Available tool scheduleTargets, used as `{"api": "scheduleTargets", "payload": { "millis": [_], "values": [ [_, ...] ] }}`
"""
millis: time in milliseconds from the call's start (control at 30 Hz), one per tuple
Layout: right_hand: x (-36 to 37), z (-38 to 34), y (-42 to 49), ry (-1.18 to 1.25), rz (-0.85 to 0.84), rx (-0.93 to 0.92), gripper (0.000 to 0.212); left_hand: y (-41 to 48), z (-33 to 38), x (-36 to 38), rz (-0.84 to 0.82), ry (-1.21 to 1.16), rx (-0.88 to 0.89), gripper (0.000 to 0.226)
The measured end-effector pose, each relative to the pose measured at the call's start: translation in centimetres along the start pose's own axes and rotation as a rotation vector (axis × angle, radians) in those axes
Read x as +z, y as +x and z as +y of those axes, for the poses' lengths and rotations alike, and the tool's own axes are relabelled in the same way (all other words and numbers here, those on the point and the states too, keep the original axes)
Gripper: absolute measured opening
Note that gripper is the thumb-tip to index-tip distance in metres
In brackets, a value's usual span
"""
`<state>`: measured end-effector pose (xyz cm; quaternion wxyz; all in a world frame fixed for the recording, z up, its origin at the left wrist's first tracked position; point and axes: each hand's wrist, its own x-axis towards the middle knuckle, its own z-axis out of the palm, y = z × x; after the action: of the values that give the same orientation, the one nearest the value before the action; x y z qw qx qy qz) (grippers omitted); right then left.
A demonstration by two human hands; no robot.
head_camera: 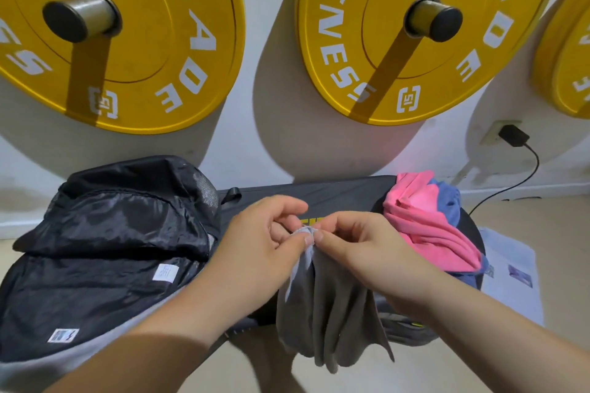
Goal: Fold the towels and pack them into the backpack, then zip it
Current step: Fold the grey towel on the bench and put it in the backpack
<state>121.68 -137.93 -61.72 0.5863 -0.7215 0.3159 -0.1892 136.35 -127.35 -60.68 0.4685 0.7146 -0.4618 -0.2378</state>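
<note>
A grey towel (332, 309) hangs bunched in front of the bench, its top edge pinched between both hands. My left hand (265, 236) and my right hand (354, 242) meet fingertip to fingertip on that edge. The black backpack (111, 233) lies open on the left end of the bench, its flap folded back and the lining showing. A crumpled pink towel (421, 220) lies on the right end of the bench, on top of a blue towel (448, 201).
The dark padded bench (338, 195) stands against a white wall. Yellow weight plates (415, 29) hang on wall pegs above it. A black charger and cable (514, 135) sit at a wall socket on the right. Papers (510, 268) lie on the floor at right.
</note>
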Motion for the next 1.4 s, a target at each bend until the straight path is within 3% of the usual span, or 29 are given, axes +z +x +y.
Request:
{"api": "scheduleTargets", "payload": {
  "millis": [67, 200, 367, 500, 800, 933, 1100, 1233, 1400],
  "values": [
    [-0.3, 0.0, -0.2, 0.007, -0.051, -0.036, 0.014, 0.1, -0.4, -0.1, -0.058, 0.069, 0.050, 0.029],
    [-1.1, 0.1, -0.6, 0.017, -0.109, -0.031, 0.013, 0.3, -0.8, 0.2, -0.115, 0.201, 0.096, 0.008],
    [-1.9, 1.0, -0.5, -0.169, -0.013, 0.026, 0.009, 0.6, -1.2, -0.1, -0.059, 0.285, 0.071, 0.011],
    [-2.7, 2.5, 0.0, -0.389, 0.069, 0.068, 0.020, 1.2, -1.8, -1.5, 0.075, 0.297, 0.079, 0.013],
    [-3.9, 3.8, 0.7, -0.138, 0.272, 0.102, 0.029, 2.7, -4.3, -5.1, 0.371, 0.219, -0.070, 0.013],
    [-3.0, 1.4, 0.4, 0.143, 0.262, 0.046, 0.015, 2.9, -5.6, -6.1, 0.315, 0.287, -0.072, 0.014],
    [-1.9, -0.7, 0.1, 0.097, 0.332, 0.008, 0.013, 2.0, -4.0, -5.6, 0.235, 0.336, -0.128, 0.020],
    [-0.9, -0.9, 0.0, -0.020, 0.289, -0.002, 0.021, 0.3, -0.2, -1.9, 0.087, 0.194, -0.061, 0.032],
    [0.3, -0.3, -0.8, -0.128, 0.190, -0.052, 0.033, -0.5, 0.3, 0.5, 0.015, -0.151, -0.256, 0.025]
  ]
}}
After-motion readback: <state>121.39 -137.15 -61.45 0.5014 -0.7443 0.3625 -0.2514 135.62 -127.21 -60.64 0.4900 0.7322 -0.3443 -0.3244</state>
